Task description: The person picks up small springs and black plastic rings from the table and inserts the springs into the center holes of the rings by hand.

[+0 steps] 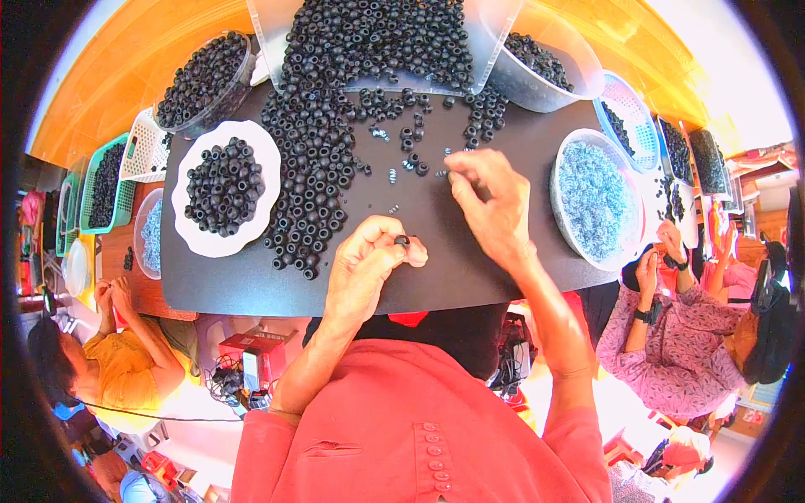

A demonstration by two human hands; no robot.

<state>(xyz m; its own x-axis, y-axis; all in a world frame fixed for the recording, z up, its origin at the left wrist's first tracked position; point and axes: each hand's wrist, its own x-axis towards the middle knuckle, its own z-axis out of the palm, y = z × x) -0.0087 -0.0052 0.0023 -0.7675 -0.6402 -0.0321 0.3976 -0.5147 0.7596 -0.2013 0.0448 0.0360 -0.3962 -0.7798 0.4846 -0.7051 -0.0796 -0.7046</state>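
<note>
My left hand (pixel 366 267) pinches a small black hollow cap (pixel 402 241) between thumb and fingertips, just above the near part of the dark table. Farther off and to the right, my right hand (pixel 493 199) reaches over the tabletop, thumb and forefinger a little apart beside a tiny metal spring (pixel 441 173). Nothing shows between those fingertips. Another spring (pixel 392 176) lies between the two hands, with more small springs around it. A long heap of black caps (pixel 310 184) spreads left of my hands, running back to a large clear bin (pixel 495 50).
A white scalloped plate (pixel 186 220) of black caps sits left. At the right stands a clear tub (pixel 560 222) full of springs. More tubs and baskets of caps line the back and sides. Co-workers sit left (pixel 126 360) and right (pixel 679 344).
</note>
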